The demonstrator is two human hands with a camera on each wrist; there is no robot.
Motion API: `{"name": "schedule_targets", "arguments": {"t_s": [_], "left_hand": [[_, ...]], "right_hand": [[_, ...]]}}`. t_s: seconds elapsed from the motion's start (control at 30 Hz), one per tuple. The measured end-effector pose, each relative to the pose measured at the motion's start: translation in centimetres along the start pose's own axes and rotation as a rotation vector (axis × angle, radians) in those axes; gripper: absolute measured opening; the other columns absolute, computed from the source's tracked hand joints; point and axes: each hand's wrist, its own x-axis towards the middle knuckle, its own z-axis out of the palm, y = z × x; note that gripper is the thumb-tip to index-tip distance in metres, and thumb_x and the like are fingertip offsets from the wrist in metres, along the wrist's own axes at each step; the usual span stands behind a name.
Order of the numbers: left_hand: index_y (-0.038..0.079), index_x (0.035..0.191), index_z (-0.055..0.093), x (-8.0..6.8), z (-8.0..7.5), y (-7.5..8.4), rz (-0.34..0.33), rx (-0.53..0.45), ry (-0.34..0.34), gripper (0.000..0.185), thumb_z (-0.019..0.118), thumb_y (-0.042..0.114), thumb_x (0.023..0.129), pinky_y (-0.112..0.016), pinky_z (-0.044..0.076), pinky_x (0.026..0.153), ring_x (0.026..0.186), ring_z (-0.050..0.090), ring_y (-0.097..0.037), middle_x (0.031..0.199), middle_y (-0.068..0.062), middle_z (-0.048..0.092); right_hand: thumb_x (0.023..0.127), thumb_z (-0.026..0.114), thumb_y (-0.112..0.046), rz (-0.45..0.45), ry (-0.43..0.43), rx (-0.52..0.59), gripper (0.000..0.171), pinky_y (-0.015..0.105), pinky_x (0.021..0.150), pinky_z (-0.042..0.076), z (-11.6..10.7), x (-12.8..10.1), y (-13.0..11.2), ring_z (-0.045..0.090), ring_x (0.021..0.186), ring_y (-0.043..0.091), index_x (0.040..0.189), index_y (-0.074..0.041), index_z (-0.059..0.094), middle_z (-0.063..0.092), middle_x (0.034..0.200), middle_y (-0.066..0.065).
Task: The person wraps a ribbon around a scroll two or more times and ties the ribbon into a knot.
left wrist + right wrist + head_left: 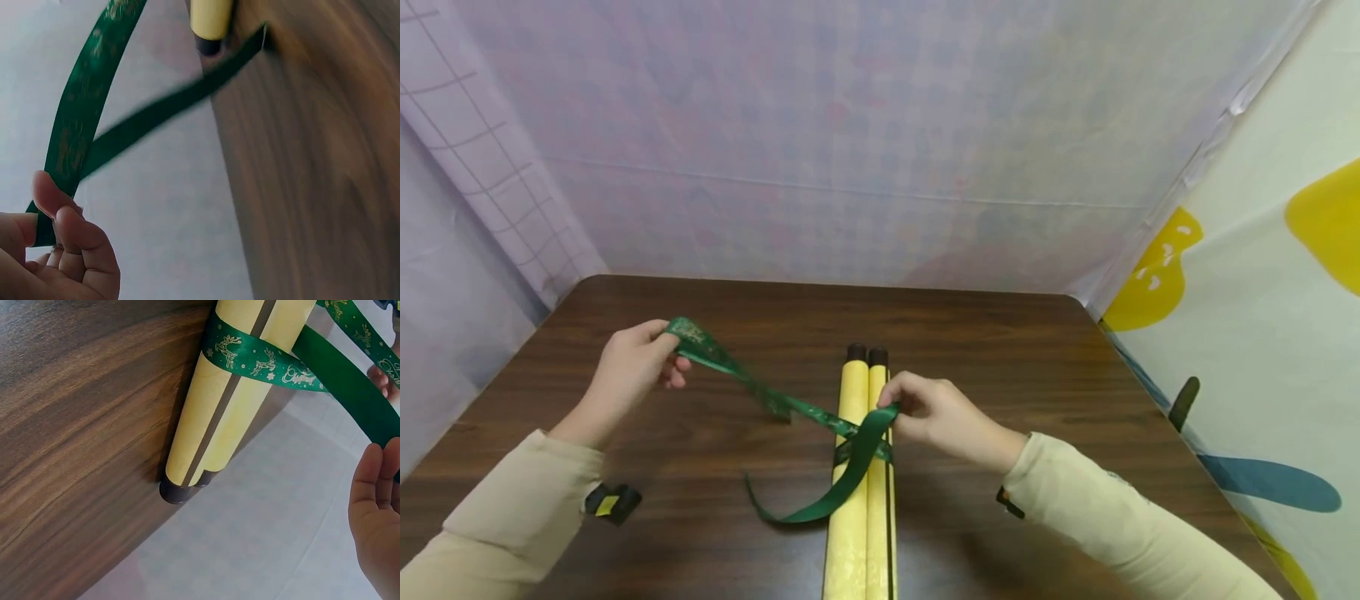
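Observation:
Two yellow rolls with dark brown ends lie side by side on the table, pointing away from me. A green ribbon printed with gold reindeer wraps round both, and its two ends cross on top in the head view. My left hand pinches one ribbon end between thumb and fingers, raised to the left of the rolls. That end doubles back from the fingers and its tail hangs toward the table. Just right of the rolls, my right hand pinches the other end, whose plain green side shows as it curls down to the left.
The brown wood-grain table reaches back to a pale checked cloth. On the right hangs a white cloth with yellow and blue shapes. A black wrist device sits by the left sleeve.

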Motion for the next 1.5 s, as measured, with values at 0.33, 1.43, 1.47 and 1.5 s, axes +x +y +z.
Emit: {"name": "schedule_targets", "arguments": {"t_s": [0.33,1.43,1.47,1.5], "left_hand": [[-0.018,0.118,0.045,-0.8,-2.6,-4.0,-0.064,0.062,-0.004,0.042,0.033,0.017,0.098,-0.026,0.051,0.052,0.053,0.060,-0.008,0.066,0.002,0.062],[0.003,0.121,0.056,-2.1,5.0,-1.7,0.206,0.418,-0.286,0.033,0.057,0.020,0.093,-0.042,0.049,0.073,0.089,0.062,-0.025,0.101,-0.009,0.066],[0.006,0.120,0.058,-2.1,6.2,-0.9,0.265,0.438,-0.335,0.031,0.058,0.020,0.092,-0.045,0.048,0.078,0.098,0.059,-0.028,0.109,-0.010,0.063],[0.008,0.121,0.059,-2.1,7.3,-0.2,0.310,0.453,-0.390,0.032,0.059,0.020,0.092,-0.048,0.046,0.083,0.105,0.056,-0.030,0.116,-0.010,0.060]], "right_hand": [[0.083,0.057,0.000,0.006,0.021,0.020,0.021,0.027,0.068,0.050,-0.1,0.1,0.1,0.057,0.079,0.013,0.100,-0.012,0.061,0.063,0.089,-0.002],[0.080,0.056,-0.002,-0.013,0.029,0.076,0.025,0.032,0.070,0.049,-0.1,0.4,0.1,0.057,0.080,0.014,0.098,-0.017,0.063,0.062,0.087,-0.004],[0.079,0.056,-0.001,-0.012,0.026,0.084,0.026,0.032,0.069,0.049,-0.1,0.5,0.1,0.057,0.080,0.014,0.099,-0.017,0.062,0.062,0.087,-0.004],[0.080,0.056,-0.002,-0.011,0.026,0.089,0.026,0.032,0.069,0.049,-0.1,0.5,0.0,0.057,0.080,0.014,0.099,-0.017,0.062,0.062,0.087,-0.003]]}}
